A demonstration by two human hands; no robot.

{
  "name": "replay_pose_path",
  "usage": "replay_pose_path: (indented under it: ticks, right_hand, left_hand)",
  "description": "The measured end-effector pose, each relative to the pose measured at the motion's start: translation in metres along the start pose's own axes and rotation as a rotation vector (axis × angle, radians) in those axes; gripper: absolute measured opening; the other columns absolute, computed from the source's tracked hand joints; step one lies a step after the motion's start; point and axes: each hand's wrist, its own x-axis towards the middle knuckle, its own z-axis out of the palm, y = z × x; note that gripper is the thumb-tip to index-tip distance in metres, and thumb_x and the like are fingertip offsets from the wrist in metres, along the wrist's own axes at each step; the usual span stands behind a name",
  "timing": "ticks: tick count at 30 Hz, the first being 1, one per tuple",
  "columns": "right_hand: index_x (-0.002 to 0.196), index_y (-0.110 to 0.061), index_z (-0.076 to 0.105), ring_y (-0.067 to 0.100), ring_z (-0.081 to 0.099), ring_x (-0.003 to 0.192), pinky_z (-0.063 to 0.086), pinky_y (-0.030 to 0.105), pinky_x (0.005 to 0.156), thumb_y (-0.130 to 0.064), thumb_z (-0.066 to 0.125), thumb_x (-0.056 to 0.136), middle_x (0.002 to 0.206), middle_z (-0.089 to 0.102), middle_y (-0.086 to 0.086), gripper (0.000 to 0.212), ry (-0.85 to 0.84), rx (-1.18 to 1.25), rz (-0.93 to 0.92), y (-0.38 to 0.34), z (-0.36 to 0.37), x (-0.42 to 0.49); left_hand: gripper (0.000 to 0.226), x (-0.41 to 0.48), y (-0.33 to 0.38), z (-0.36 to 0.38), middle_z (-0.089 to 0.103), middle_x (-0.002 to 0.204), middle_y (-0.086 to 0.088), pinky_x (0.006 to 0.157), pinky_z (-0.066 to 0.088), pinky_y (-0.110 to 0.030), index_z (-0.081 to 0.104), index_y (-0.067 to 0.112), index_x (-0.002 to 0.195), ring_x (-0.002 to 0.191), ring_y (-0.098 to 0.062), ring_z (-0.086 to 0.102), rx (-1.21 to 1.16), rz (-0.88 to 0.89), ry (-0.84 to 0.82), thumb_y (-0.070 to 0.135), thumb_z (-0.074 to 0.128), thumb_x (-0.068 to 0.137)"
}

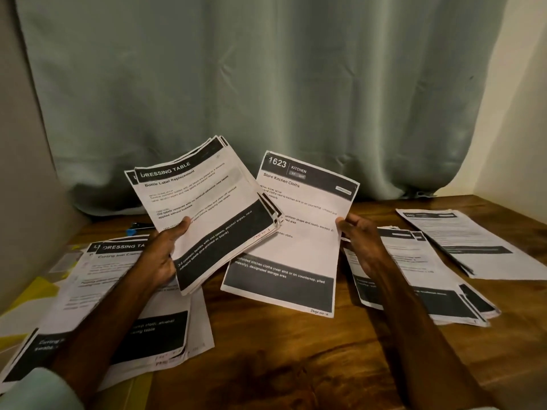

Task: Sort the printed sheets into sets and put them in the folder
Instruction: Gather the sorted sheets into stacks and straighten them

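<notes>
Left hand (161,261) gripped a fanned stack of "Dressing Table" sheets (213,208), thumb on top, fingers curled beneath, held above the worktop (296,350). Right hand (359,241) pinched the right edge of a single "Kitchen" sheet (296,232). Sorted piles lay flat: left pile (165,329), right pile (414,270), far-right pile (473,244).

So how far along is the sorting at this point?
Partly done: three piles lie on the table, left pile, middle pile and far-right pile. In hand: the left hand grips a stack topped by a Dressing Table page; the right hand pinches one Kitchen sheet. Left: that stack, then filing; no pile visibly sits inside a folder.
</notes>
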Motion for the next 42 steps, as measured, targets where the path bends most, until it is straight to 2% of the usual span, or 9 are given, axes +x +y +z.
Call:
replay_pose_path:
  ticks: [7,13,15,17,24,27,32,37,42]
  right_hand:
    - [0.105,-0.014,0.072,0.019,0.071,0.090,0.058,0.032,0.076,-0.018,0.062,0.101,0.105,0.074,0.001,0.012,0.137,0.039,0.004,0.001,-0.015,0.007]
    - [0.059,-0.021,0.069,0.019,0.058,0.068,0.048,0.029,0.072,-0.015,0.068,0.097,0.068,0.062,0.001,0.038,0.281,-0.397,-0.085,-0.010,-0.099,0.031]
    - [0.083,-0.015,0.078,0.033,0.067,0.087,0.042,0.031,0.078,-0.025,0.070,0.096,0.086,0.070,0.011,0.018,0.272,-0.655,-0.061,-0.012,-0.130,0.039]
    - [0.109,-0.010,0.077,0.037,0.065,0.105,0.042,0.032,0.083,-0.030,0.070,0.096,0.111,0.072,0.017,0.025,0.287,-0.865,-0.021,-0.009,-0.154,0.045]
    - [0.122,-0.007,0.062,0.037,0.057,0.118,0.050,0.045,0.096,-0.024,0.083,0.083,0.124,0.065,0.018,0.048,0.288,-1.137,0.074,0.022,-0.151,0.034]
    - [0.134,-0.006,0.054,0.039,0.049,0.126,0.047,0.049,0.101,-0.017,0.082,0.083,0.134,0.056,0.021,0.059,0.367,-1.219,0.017,0.023,-0.135,0.034]
    - [0.105,-0.004,0.072,0.038,0.067,0.100,0.053,0.048,0.087,-0.043,0.071,0.090,0.102,0.072,0.019,0.042,0.239,-0.796,-0.363,-0.001,-0.073,0.020]
    - [0.109,-0.020,0.075,0.017,0.074,0.101,0.059,0.036,0.090,-0.051,0.069,0.092,0.104,0.078,-0.001,0.036,-0.335,-0.177,-0.073,-0.053,0.017,-0.031]
    - [0.123,-0.023,0.069,0.021,0.073,0.107,0.058,0.049,0.096,-0.031,0.077,0.090,0.118,0.075,-0.002,0.035,-0.382,0.037,-0.031,-0.035,0.056,-0.035]
  left_hand:
    - [0.040,0.000,-0.002,0.000,0.074,0.119,-0.009,0.062,0.063,-0.043,0.061,0.018,0.136,0.101,-0.028,0.072,0.012,0.002,-0.022,0.016,0.065,0.097]
    - [0.041,0.001,-0.007,0.002,0.074,0.118,-0.006,0.061,0.062,-0.039,0.061,0.020,0.137,0.107,-0.028,0.070,0.061,0.017,-0.006,0.017,0.066,0.096]
    - [0.039,-0.001,-0.007,0.004,0.075,0.114,-0.005,0.059,0.063,-0.038,0.062,0.021,0.135,0.102,-0.026,0.071,0.056,0.012,-0.005,0.017,0.066,0.096]
    - [0.038,-0.002,-0.008,0.006,0.073,0.119,-0.006,0.062,0.064,-0.038,0.063,0.021,0.135,0.100,-0.024,0.072,0.054,0.008,-0.028,0.016,0.064,0.097]
    - [0.039,-0.009,-0.008,0.011,0.075,0.114,-0.005,0.063,0.064,-0.037,0.062,0.018,0.136,0.090,-0.019,0.076,0.048,0.027,-0.070,0.014,0.063,0.098]
    - [0.040,-0.008,-0.009,0.011,0.075,0.118,-0.006,0.067,0.064,-0.039,0.063,0.020,0.135,0.105,-0.025,0.073,0.073,0.040,-0.083,0.015,0.065,0.096]
    - [0.043,-0.014,-0.014,0.022,0.074,0.118,-0.006,0.069,0.064,-0.040,0.062,0.020,0.135,0.105,-0.027,0.072,0.101,0.066,-0.083,0.013,0.068,0.092]
    - [0.023,-0.035,-0.016,0.040,0.078,0.102,-0.002,0.060,0.062,-0.032,0.065,0.020,0.115,0.086,-0.018,0.077,0.156,0.119,-0.142,0.009,0.065,0.094]
    - [0.037,-0.050,-0.023,0.049,0.073,0.123,-0.006,0.093,0.058,-0.049,0.061,0.014,0.131,0.111,-0.026,0.071,0.243,0.205,-0.219,0.013,0.066,0.095]
